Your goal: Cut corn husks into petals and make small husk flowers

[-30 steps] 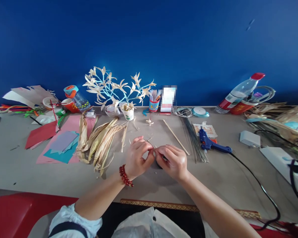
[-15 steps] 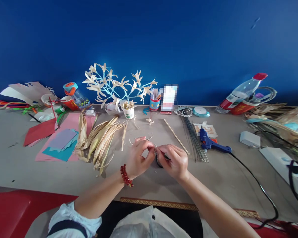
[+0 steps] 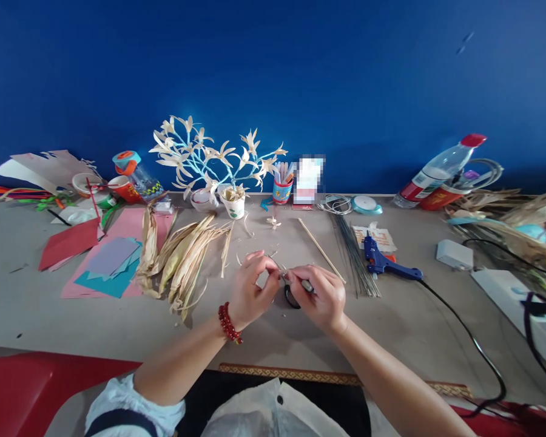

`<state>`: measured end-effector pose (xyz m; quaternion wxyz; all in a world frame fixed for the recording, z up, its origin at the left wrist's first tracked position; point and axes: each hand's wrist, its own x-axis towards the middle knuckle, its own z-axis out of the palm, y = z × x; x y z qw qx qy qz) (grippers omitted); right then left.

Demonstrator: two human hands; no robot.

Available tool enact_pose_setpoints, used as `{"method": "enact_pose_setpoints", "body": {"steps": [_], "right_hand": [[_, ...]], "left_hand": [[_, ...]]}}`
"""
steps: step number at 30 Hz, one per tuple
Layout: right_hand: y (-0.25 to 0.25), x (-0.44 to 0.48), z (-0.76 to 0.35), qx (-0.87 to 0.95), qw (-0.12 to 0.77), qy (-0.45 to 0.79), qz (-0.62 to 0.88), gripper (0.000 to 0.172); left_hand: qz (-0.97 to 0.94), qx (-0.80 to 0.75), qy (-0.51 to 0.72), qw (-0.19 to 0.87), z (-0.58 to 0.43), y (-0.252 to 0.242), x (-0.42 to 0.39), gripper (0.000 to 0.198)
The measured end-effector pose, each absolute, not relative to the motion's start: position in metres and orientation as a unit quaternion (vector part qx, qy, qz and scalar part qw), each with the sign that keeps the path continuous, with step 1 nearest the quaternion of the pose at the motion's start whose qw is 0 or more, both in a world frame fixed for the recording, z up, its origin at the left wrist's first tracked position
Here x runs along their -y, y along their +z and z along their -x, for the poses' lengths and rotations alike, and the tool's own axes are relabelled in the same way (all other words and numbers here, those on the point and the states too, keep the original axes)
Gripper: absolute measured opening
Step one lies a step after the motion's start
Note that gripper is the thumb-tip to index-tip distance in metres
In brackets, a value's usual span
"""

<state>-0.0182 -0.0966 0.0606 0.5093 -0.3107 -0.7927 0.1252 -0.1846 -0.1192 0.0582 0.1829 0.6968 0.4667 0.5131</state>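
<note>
My left hand (image 3: pixel 251 291), with a red bead bracelet at the wrist, pinches thumb against forefinger. Facing it, my right hand (image 3: pixel 322 296) is also closed in a pinch, and the fingertips of both nearly meet. Whatever lies between them is too small to make out. A black loop (image 3: pixel 292 297), like a scissors handle, shows on the table between the hands, partly covered by the right one. Beyond the hands lies a small pale husk flower (image 3: pixel 273 223). Dried corn husks (image 3: pixel 188 264) are heaped to the left of my left hand.
A potted husk-flower arrangement (image 3: pixel 234 206) stands at the back. To the right are a wooden stick (image 3: pixel 321 249), a bundle of thin wires (image 3: pixel 357 261) and a blue glue gun (image 3: pixel 384 265) with its cord (image 3: pixel 464 328). Coloured paper (image 3: pixel 109 258) lies left; a plastic bottle (image 3: pixel 441 170) leans at back right.
Both hands stay together in nearly the same place, with a slight shift of the fingers. More of the black loop shows between them. The whole view has moved very slightly.
</note>
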Motion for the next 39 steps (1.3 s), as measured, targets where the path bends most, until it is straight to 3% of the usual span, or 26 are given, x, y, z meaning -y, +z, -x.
{"method": "enact_pose_setpoints", "body": {"steps": [4,7,16,25,32,39], "right_hand": [[0.063,0.094,0.016,0.778,0.524,0.118,0.325,0.013],[0.064,0.094,0.018,0.791,0.513,0.131,0.306,0.012],[0.055,0.093,0.021,0.821,0.453,0.151,0.312,0.01],[0.06,0.086,0.012,0.813,0.452,0.117,0.347,0.011],[0.064,0.091,0.017,0.806,0.432,0.192,0.357,0.007],[0.062,0.086,0.015,0.793,0.433,0.172,0.392,0.008]], "left_hand": [[-0.693,-0.463,0.52,0.185,0.188,0.061,0.121,0.013],[-0.724,-0.456,0.499,0.139,0.187,0.064,0.122,0.006],[-0.766,-0.464,0.442,0.049,0.186,0.066,0.123,0.011],[-0.766,-0.472,0.431,0.07,0.187,0.066,0.123,0.013],[-0.752,-0.475,0.45,0.084,0.187,0.065,0.122,0.013],[-0.745,-0.476,0.462,0.074,0.187,0.064,0.123,0.014]]}}
